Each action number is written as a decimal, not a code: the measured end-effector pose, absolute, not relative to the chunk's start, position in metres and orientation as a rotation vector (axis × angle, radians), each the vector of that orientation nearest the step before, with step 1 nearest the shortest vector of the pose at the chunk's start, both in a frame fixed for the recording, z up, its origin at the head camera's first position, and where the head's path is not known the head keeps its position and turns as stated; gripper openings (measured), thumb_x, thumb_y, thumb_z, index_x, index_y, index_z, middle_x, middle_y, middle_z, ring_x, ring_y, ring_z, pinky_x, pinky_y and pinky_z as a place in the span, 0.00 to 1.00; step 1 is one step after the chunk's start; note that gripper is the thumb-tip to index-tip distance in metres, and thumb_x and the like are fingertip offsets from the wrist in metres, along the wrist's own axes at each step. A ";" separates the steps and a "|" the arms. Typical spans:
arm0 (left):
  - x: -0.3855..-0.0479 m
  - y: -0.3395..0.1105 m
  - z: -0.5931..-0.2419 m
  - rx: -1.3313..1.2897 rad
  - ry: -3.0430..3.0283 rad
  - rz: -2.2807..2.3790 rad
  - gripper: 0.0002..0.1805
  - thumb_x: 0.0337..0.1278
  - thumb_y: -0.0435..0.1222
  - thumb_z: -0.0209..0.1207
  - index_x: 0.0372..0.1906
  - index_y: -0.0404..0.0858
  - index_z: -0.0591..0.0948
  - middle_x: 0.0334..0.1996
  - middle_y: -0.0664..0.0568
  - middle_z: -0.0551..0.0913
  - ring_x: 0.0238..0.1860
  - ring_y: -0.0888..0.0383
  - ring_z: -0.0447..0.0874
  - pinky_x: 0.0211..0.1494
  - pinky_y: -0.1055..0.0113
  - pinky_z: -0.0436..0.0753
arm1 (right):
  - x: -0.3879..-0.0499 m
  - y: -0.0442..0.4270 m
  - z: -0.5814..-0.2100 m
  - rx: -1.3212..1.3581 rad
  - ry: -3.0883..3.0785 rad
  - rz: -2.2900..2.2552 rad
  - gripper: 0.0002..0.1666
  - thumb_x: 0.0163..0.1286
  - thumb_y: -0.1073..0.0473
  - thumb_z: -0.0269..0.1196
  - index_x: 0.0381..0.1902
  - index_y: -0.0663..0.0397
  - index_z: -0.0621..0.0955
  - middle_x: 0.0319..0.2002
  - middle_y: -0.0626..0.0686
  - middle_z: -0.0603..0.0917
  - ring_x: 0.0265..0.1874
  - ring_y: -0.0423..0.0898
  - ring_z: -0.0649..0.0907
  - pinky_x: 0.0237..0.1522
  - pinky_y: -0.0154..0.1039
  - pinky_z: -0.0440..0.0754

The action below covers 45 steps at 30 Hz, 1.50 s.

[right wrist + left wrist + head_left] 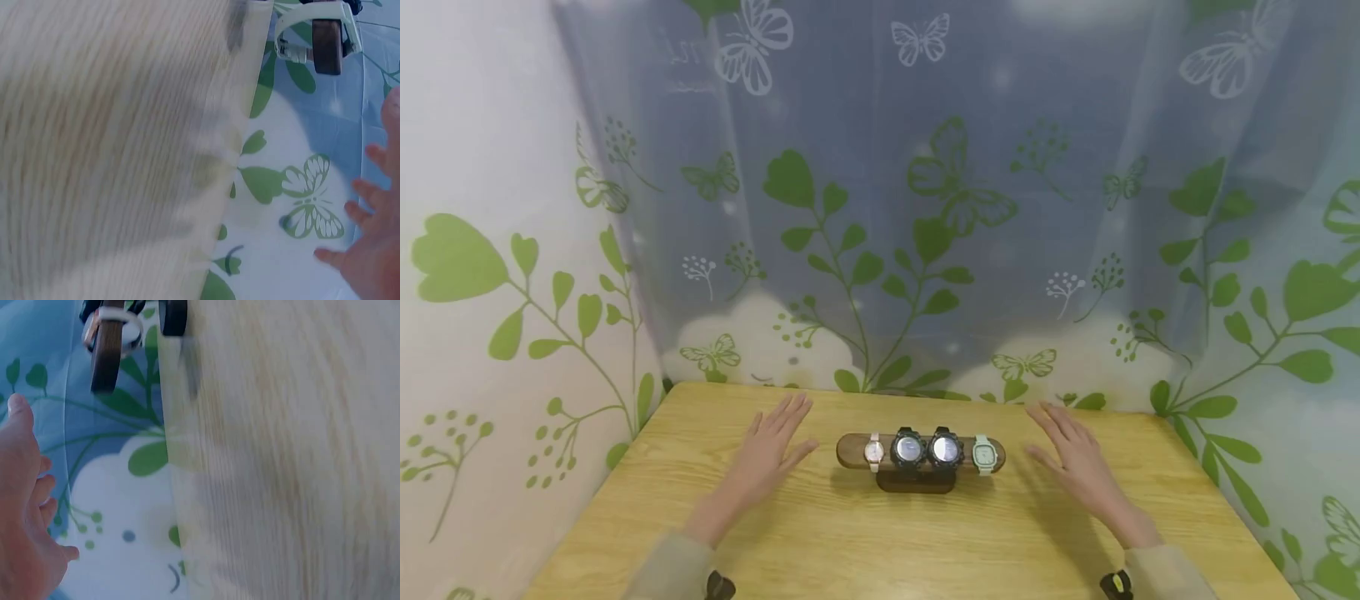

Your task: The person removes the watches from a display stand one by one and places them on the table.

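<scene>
A dark wooden stand (917, 482) holds a row of watches: a small pale pink one (874, 452), two black ones (908, 448) and a mint green one (984, 454). To its left my left hand (760, 458) is held over the table, fingers spread, holding nothing. On the other side my right hand (1081, 467) mirrors it, also empty and touching no watch. The left wrist view shows my left hand (25, 512) below the bar's end (107, 359); the right wrist view shows my right hand (372, 231) near the mint watch (350, 28).
The light wooden table (820, 550) extends under both hands. Behind it and along both sides hangs a curtain (880, 208) printed with green leaves and butterflies. Dark bands with devices show beneath both sleeves (673, 571).
</scene>
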<state>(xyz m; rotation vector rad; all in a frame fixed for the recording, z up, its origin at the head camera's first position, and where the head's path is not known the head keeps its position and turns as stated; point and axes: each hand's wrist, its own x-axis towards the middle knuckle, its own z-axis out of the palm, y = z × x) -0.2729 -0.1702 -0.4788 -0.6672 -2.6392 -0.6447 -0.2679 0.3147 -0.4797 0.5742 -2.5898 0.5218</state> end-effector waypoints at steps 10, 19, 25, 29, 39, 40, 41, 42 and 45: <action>-0.261 -0.133 -0.487 -0.818 -2.676 -0.585 0.39 0.74 0.51 0.54 0.80 0.39 0.58 0.80 0.45 0.55 0.79 0.43 0.52 0.76 0.31 0.50 | -0.271 0.287 -0.485 0.751 -2.493 0.702 0.41 0.66 0.59 0.70 0.75 0.55 0.68 0.73 0.64 0.68 0.68 0.69 0.68 0.64 0.75 0.65; -0.256 -0.115 -0.499 -0.868 -2.705 -0.533 0.38 0.73 0.54 0.53 0.80 0.42 0.59 0.80 0.50 0.53 0.80 0.44 0.51 0.77 0.33 0.48 | -0.272 0.267 -0.497 0.821 -2.507 0.754 0.47 0.59 0.55 0.75 0.73 0.59 0.69 0.72 0.61 0.71 0.68 0.67 0.70 0.65 0.73 0.66; -0.253 -0.109 -0.502 -0.882 -2.719 -0.489 0.39 0.73 0.54 0.53 0.80 0.43 0.57 0.80 0.50 0.55 0.80 0.47 0.49 0.77 0.35 0.46 | -0.274 0.260 -0.500 0.881 -2.490 0.710 0.47 0.58 0.49 0.75 0.71 0.61 0.71 0.69 0.63 0.73 0.66 0.69 0.73 0.64 0.73 0.68; -0.254 -0.108 -0.503 -0.876 -2.721 -0.497 0.40 0.72 0.53 0.55 0.80 0.42 0.58 0.80 0.50 0.56 0.80 0.47 0.48 0.77 0.35 0.45 | -0.276 0.260 -0.503 0.901 -2.477 0.676 0.46 0.59 0.47 0.73 0.70 0.62 0.72 0.68 0.63 0.75 0.65 0.68 0.73 0.64 0.73 0.69; -0.255 -0.111 -0.505 -0.879 -2.723 -0.461 0.40 0.73 0.54 0.54 0.81 0.45 0.56 0.80 0.52 0.53 0.81 0.48 0.46 0.77 0.34 0.44 | -0.278 0.259 -0.506 0.906 -2.460 0.619 0.42 0.57 0.56 0.75 0.68 0.61 0.74 0.65 0.63 0.78 0.64 0.67 0.75 0.62 0.72 0.71; -0.255 -0.111 -0.506 -0.881 -2.720 -0.458 0.40 0.73 0.54 0.54 0.81 0.44 0.56 0.80 0.52 0.53 0.81 0.48 0.46 0.77 0.34 0.44 | -0.278 0.259 -0.506 0.906 -2.457 0.622 0.42 0.57 0.56 0.75 0.68 0.61 0.74 0.65 0.62 0.78 0.64 0.67 0.75 0.61 0.73 0.71; -0.255 -0.111 -0.505 -0.885 -2.719 -0.458 0.40 0.73 0.54 0.54 0.81 0.44 0.56 0.80 0.51 0.53 0.81 0.48 0.46 0.77 0.34 0.44 | -0.278 0.259 -0.506 0.905 -2.454 0.626 0.42 0.57 0.57 0.75 0.68 0.61 0.75 0.65 0.62 0.79 0.63 0.67 0.76 0.61 0.73 0.71; -0.255 -0.111 -0.505 -0.889 -2.718 -0.458 0.40 0.73 0.54 0.54 0.81 0.44 0.56 0.80 0.51 0.54 0.81 0.48 0.46 0.77 0.34 0.44 | -0.278 0.259 -0.506 0.902 -2.454 0.628 0.42 0.57 0.57 0.75 0.68 0.60 0.75 0.65 0.62 0.79 0.63 0.67 0.76 0.61 0.73 0.72; -0.254 -0.111 -0.504 -0.899 -2.717 -0.456 0.40 0.73 0.55 0.53 0.81 0.43 0.56 0.80 0.50 0.54 0.80 0.47 0.46 0.77 0.34 0.44 | -0.278 0.259 -0.508 0.897 -2.453 0.625 0.42 0.57 0.57 0.75 0.68 0.60 0.75 0.64 0.62 0.79 0.62 0.67 0.77 0.60 0.72 0.73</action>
